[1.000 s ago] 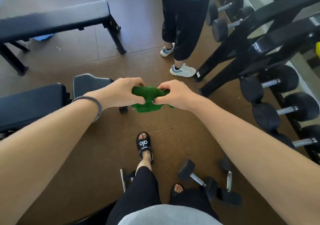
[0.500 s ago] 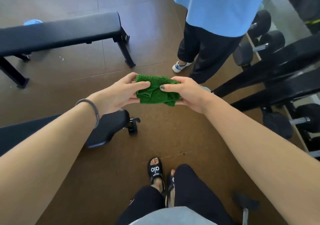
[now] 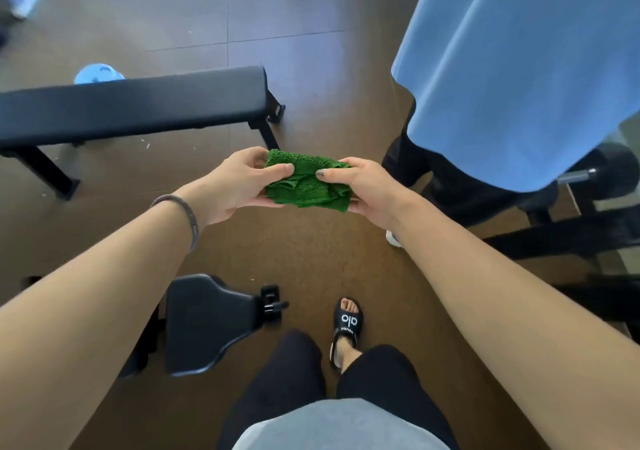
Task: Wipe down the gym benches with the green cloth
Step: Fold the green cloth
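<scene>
Both hands, left hand (image 3: 239,186) and right hand (image 3: 363,189), are clamped on one folded green cloth (image 3: 306,186), stretched sideways between them. Two benches are seen: one bench (image 3: 131,106) beyond the left hand, another bench (image 3: 204,325) below it.

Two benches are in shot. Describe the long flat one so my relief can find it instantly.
Look ahead past the green cloth held in both hands. The flat bench spans the upper left on angled legs. Unlike the short contoured seat pad near the feet, its top is long and straight.
</scene>
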The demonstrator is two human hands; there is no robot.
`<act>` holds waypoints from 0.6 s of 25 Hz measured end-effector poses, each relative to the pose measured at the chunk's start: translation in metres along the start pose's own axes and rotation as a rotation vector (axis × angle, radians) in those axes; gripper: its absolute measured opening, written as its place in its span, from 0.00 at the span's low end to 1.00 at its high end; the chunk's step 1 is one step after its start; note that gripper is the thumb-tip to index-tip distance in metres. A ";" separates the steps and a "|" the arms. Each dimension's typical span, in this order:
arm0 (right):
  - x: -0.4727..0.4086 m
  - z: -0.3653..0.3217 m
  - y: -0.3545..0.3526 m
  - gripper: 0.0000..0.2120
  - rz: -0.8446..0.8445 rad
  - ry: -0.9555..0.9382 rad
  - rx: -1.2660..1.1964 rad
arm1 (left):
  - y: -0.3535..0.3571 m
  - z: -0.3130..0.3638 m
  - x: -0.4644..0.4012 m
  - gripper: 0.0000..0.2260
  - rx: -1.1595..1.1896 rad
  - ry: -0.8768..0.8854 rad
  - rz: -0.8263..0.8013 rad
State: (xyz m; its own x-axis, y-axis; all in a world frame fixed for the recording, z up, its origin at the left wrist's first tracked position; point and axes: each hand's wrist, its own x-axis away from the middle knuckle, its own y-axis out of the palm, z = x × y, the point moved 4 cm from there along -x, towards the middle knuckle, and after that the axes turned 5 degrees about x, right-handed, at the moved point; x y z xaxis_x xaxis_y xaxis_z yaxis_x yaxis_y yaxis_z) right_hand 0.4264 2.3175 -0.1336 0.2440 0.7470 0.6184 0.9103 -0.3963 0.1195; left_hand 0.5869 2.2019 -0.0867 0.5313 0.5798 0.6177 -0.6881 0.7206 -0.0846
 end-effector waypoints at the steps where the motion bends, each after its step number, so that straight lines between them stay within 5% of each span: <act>1: -0.018 -0.016 0.000 0.23 -0.037 0.014 -0.018 | -0.008 0.012 -0.016 0.12 0.012 0.005 0.014; 15: -0.313 -0.237 0.010 0.13 0.118 0.020 0.112 | -0.157 0.179 -0.308 0.11 0.019 0.001 -0.024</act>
State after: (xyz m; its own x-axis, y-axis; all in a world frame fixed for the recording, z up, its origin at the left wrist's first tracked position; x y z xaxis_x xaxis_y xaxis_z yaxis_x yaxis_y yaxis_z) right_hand 0.2799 1.9529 -0.1421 0.3459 0.6874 0.6387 0.9075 -0.4180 -0.0416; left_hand 0.4434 1.8423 -0.1238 0.5478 0.5630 0.6188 -0.6848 0.7266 -0.0548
